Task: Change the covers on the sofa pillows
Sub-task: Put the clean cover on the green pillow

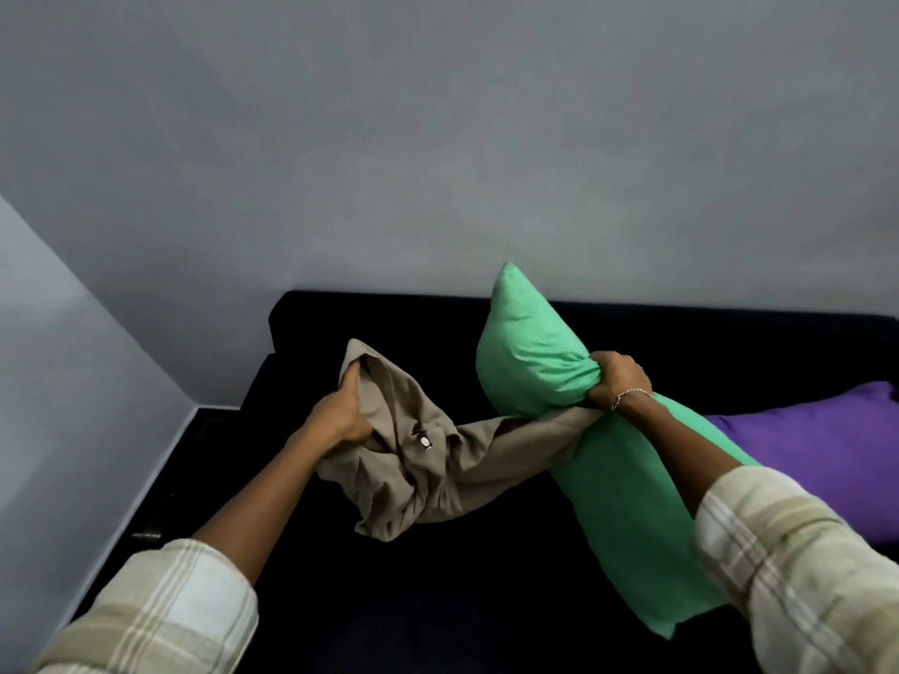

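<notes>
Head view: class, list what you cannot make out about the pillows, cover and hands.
Head view:
- fingertips of the left hand: buried in folds of the beige cover.
- purple pillow: cut by the right edge, partly behind the right sleeve.
- pale fastener on the cover: too small to identify.
- where cover meets green pillow: hidden under the right hand.

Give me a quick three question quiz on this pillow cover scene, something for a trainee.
1. True or false: the left hand grips the beige cover.
2. The right hand squeezes which pillow? A green, B red, C white.
3. Fill in: the purple pillow lies on the black ____.
Key: 1 true; 2 A, the green pillow; 3 sofa.
</notes>
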The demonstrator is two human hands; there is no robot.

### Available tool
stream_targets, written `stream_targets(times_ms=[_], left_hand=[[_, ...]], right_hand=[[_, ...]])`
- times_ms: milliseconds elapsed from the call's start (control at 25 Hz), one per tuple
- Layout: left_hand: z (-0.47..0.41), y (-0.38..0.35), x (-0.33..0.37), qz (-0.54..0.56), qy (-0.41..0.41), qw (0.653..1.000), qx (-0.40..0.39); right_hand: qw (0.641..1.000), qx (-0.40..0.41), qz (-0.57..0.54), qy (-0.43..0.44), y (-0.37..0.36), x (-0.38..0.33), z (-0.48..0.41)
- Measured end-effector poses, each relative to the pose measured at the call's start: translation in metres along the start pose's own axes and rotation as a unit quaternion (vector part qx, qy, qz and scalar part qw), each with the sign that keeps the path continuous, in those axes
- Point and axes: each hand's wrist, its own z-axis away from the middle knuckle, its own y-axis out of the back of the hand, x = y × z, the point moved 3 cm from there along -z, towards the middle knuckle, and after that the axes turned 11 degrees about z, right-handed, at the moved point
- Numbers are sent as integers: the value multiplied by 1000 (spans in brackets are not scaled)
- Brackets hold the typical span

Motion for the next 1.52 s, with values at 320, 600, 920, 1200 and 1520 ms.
stream_targets(times_ms=[320,600,920,1200,1520], left_hand=[[-3,24,-19,47,104,990,85],[3,6,-22,-48,38,997,47],[-11,13,1,-99,-8,994,44],[9,18,41,-50,-67,995,48],[42,32,93,-54,-176,979,92]], right_hand=[[968,-6,-253,-4,21,39,1],[952,50,-295,56,24,35,13],[924,-16,-310,224,66,23,44],[902,-70,-287,316,75,-16,59],[933,122,154,302,35,-68,70]])
